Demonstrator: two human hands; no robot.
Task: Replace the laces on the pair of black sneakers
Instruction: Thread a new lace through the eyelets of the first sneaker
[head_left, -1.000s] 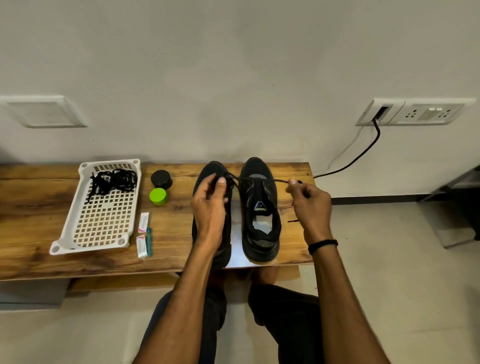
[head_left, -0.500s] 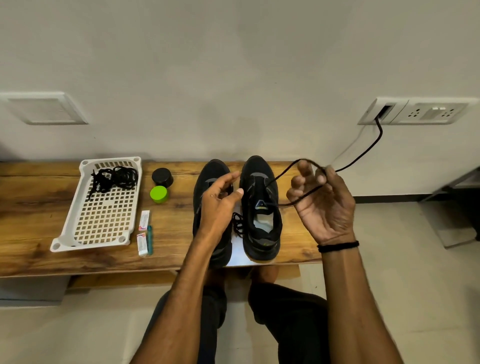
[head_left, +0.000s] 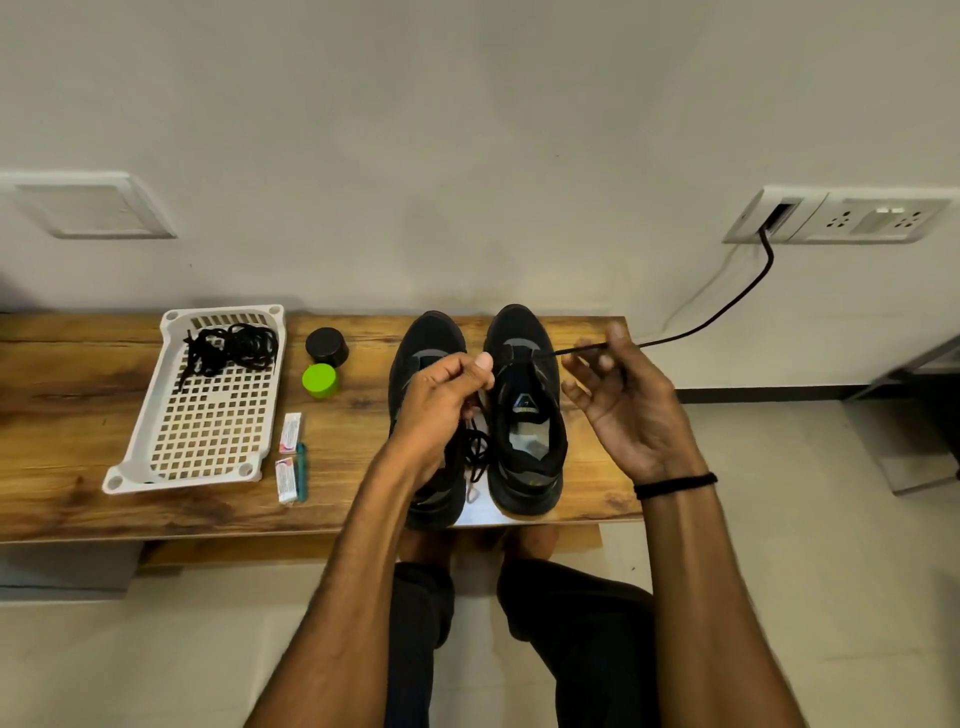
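1. A black lace is drawn across the right sneaker, which is stood beside the left sneaker on the tabletop.
2. Its end is pinched in the grip of the right hand, with the other fingers loosely spread.
3. Its other part is pinched by the curled left hand.
4. A white basket is set well to the left.

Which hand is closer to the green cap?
Left. The left hand is over the left sneaker, right of the green cap; the right hand is past the right sneaker.
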